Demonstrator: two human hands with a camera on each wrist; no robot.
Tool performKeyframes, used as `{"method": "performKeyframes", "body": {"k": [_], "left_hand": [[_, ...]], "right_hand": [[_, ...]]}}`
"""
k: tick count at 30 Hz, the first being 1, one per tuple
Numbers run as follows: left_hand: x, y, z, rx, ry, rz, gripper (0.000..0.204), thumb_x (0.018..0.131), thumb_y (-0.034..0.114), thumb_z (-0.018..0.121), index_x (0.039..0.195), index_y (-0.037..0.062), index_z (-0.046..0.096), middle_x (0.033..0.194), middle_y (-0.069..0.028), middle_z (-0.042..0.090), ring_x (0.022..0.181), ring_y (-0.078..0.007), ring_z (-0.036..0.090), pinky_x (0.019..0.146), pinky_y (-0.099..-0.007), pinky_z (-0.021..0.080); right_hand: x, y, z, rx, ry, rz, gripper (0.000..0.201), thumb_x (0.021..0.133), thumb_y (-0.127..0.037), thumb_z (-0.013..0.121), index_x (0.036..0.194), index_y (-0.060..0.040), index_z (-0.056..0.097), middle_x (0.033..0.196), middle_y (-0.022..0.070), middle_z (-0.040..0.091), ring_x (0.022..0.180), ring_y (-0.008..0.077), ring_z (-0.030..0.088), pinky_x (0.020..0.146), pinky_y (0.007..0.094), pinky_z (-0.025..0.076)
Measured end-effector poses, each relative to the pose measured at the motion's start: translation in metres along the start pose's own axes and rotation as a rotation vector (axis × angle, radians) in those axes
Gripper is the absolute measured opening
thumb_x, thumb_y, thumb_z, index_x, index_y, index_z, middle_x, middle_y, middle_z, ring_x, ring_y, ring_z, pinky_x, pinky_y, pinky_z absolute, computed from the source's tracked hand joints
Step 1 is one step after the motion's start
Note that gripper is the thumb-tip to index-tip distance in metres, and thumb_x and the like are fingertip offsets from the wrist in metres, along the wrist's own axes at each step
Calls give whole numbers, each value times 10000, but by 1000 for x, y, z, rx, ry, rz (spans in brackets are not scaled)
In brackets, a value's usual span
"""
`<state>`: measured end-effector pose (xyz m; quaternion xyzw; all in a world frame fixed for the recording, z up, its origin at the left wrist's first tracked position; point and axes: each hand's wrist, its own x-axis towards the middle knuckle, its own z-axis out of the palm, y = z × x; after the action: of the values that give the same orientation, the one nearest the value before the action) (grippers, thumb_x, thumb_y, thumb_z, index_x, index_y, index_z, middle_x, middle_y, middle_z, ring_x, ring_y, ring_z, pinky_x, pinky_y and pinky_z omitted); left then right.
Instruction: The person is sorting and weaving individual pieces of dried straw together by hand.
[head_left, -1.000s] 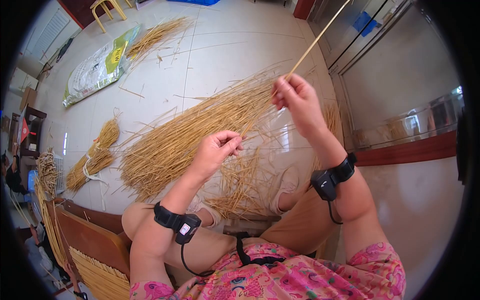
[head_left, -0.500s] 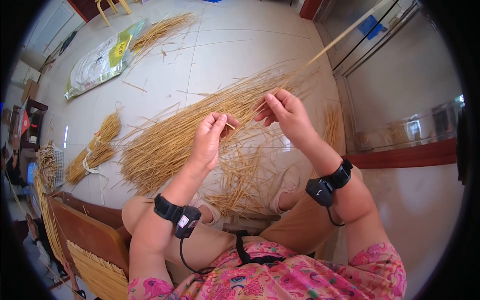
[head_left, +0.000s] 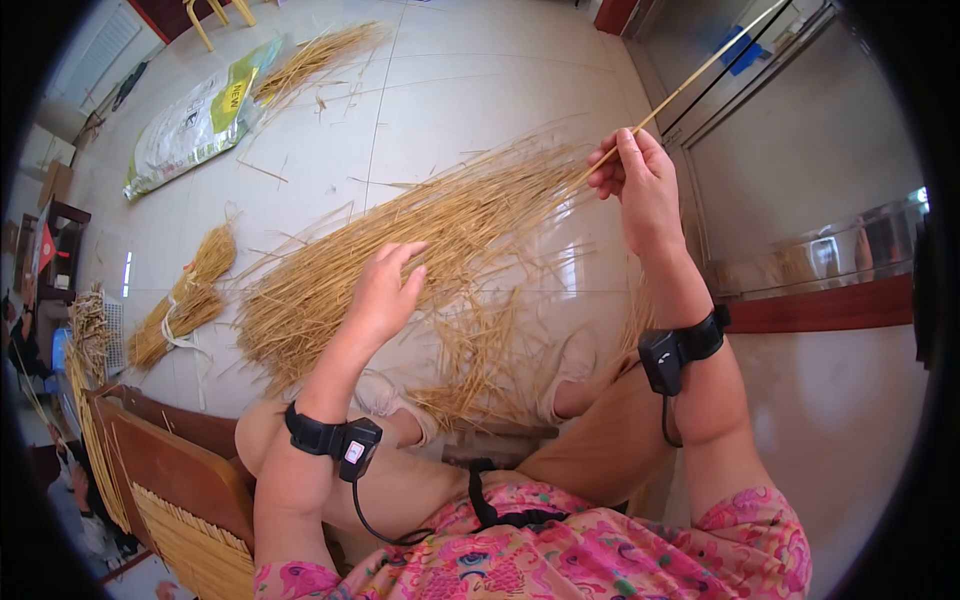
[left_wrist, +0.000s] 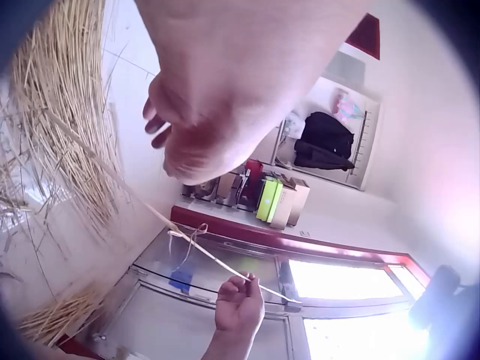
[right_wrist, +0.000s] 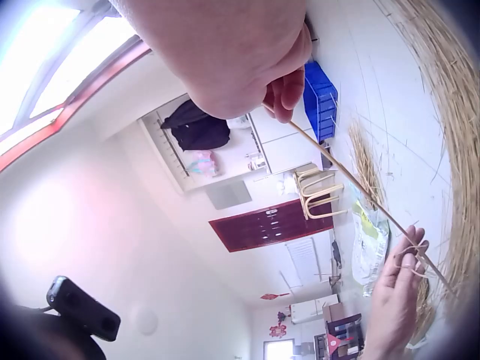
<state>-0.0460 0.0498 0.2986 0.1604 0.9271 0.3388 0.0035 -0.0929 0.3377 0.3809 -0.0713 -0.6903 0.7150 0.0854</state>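
The right hand [head_left: 645, 190] pinches a long thin straw stalk [head_left: 690, 82] between thumb and fingers; the stalk slants up to the right. Over the big straw pile [head_left: 400, 245], the left hand [head_left: 385, 300] is apart from the right, its fingers loosely extended. In the right wrist view the left hand [right_wrist: 397, 292] appears beside the lower part of the stalk [right_wrist: 352, 178], near a thin curled strip; whether it touches them is unclear. The left wrist view shows the right hand [left_wrist: 240, 307] gripping the stalk [left_wrist: 135, 193], with a curled strip [left_wrist: 187, 244] close by.
Loose straw bits [head_left: 480, 365] lie between the feet. A tied straw bundle [head_left: 195, 300] and a printed sack [head_left: 195, 135] are on the floor at left. A wooden chair [head_left: 175, 450] stands by the left knee; a metal-framed door [head_left: 800, 150] is at right.
Both hands came close together half a second ago, then parted. The left moved left and down, its fingers loosening; the right moved right and up with the stalk.
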Motion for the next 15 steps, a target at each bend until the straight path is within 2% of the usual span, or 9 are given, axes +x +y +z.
{"method": "performKeyframes", "body": {"k": [3,6,10,13,15], "left_hand": [[6,20,3,-805,-276,-235,335,924,212,526,1178,-7,522,1039,-105,600,988,-158,565,841,-292,439],[3,32,6,-1068,-450,-278,332,918,162,542,1188,-19,469,1016,-119,600,950,-139,565,795,-273,454],[0,36,19,-999,-280,-194,238,905,61,542,1114,-13,453,966,-113,609,833,-106,577,698,-225,470],[2,34,21,-1007,-224,-200,144,895,26,546,1026,-4,492,939,-99,620,768,-92,580,660,-211,479],[2,33,19,-1053,-230,-183,106,897,33,547,991,-4,516,933,-99,627,755,-97,586,658,-220,487]], "right_hand": [[-1,0,4,14,3,3,245,991,-215,387,875,-40,514,741,61,603,569,90,561,493,212,428],[1,3,7,38,51,-40,236,991,-214,388,884,-44,511,736,56,598,553,84,547,474,206,418],[2,5,5,60,101,-25,222,988,-214,396,895,-46,508,747,51,597,551,79,539,483,205,422],[-3,7,10,109,43,70,198,981,-197,416,891,-46,507,761,52,599,571,79,545,499,204,428],[-11,12,18,88,-96,142,179,971,-180,444,910,-31,520,768,56,601,626,102,582,528,212,449]]}}
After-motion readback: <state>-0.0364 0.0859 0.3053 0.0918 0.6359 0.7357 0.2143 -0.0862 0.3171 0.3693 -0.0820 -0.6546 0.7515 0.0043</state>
